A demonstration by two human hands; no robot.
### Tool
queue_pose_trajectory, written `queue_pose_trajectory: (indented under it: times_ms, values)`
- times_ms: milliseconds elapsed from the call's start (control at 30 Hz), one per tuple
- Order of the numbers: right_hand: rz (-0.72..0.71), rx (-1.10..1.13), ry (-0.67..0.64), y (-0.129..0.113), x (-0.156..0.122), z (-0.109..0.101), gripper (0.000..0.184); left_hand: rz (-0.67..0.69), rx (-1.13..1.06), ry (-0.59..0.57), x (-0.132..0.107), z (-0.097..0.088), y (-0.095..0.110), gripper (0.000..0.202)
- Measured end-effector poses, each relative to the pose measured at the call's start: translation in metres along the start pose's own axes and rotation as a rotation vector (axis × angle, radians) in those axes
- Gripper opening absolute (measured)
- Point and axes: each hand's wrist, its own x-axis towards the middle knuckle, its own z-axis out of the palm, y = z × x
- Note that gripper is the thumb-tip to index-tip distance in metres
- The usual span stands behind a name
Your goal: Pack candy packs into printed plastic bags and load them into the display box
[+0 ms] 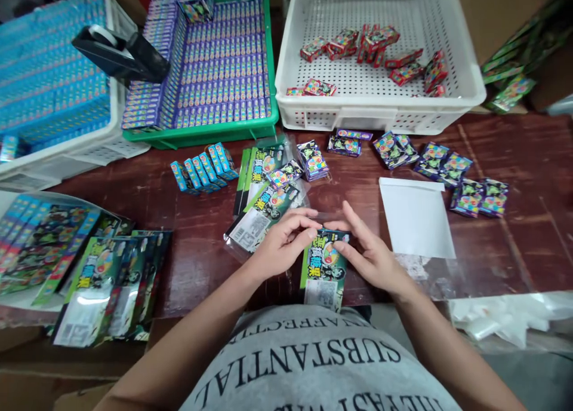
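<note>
Both my hands meet at the top of a green printed packet (pixel 323 269) in a clear sleeve, at the near edge of the dark red table (pixel 528 244). My left hand (pixel 282 241) pinches the packet's upper left edge with curled fingers. My right hand (pixel 369 252) grips its upper right side, fingers pressed together along the sleeve's top. Just beyond my left hand lies a loose heap of similar green packets (pixel 264 190) in clear sleeves.
A white perforated crate (pixel 461 94) holds several red small boxes. A green tray (pixel 215 133) is packed with purple boxes; a black tape dispenser (pixel 120 52) rests by it. Blue boxes (pixel 203 169), purple packs (pixel 478 196), a white sheet (pixel 416 217) and finished packets (pixel 111 279) lie around.
</note>
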Motion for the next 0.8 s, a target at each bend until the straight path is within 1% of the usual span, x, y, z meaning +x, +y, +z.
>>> queue_pose_trajectory:
  times_ms: [67,100,133,200,267,333,400,500,600,700,800]
  values:
    - [0.013,0.028,-0.006,0.002,-0.001,0.003,0.074,-0.01,-0.029,0.015,0.003,0.004,-0.003,0.015]
    - [0.007,0.046,0.015,0.002,-0.001,0.005,0.075,-0.027,-0.062,0.03,0.004,0.006,-0.004,0.016]
    - [0.002,0.067,0.057,0.003,-0.001,0.007,0.077,-0.043,-0.107,0.051,0.005,0.008,-0.006,0.017]
    - [0.0,0.131,0.161,0.003,-0.002,0.012,0.087,-0.068,-0.195,0.094,0.005,0.011,-0.007,0.027]
    - [0.026,0.211,0.235,0.003,-0.003,0.014,0.093,-0.089,-0.226,0.089,0.006,0.01,-0.006,0.03]
    - [0.061,0.272,0.246,0.001,-0.004,0.014,0.093,-0.113,-0.196,0.038,0.006,0.008,-0.001,0.021]
    - [0.109,0.294,0.242,-0.004,-0.003,0.012,0.086,-0.127,-0.153,0.01,0.007,0.006,0.006,0.012]
    - [0.185,0.283,0.291,-0.017,0.001,0.011,0.08,-0.151,-0.07,0.029,0.009,0.006,0.016,0.011]
    - [0.25,0.291,0.36,-0.03,0.006,0.01,0.087,-0.199,0.018,0.042,0.013,0.007,0.026,0.012]
    - [0.322,0.332,0.357,-0.038,0.009,0.007,0.092,-0.207,0.022,0.014,0.018,0.003,0.035,0.013]
    - [0.323,0.348,0.322,-0.039,0.006,0.003,0.091,-0.201,-0.031,-0.045,0.018,-0.001,0.038,0.013]
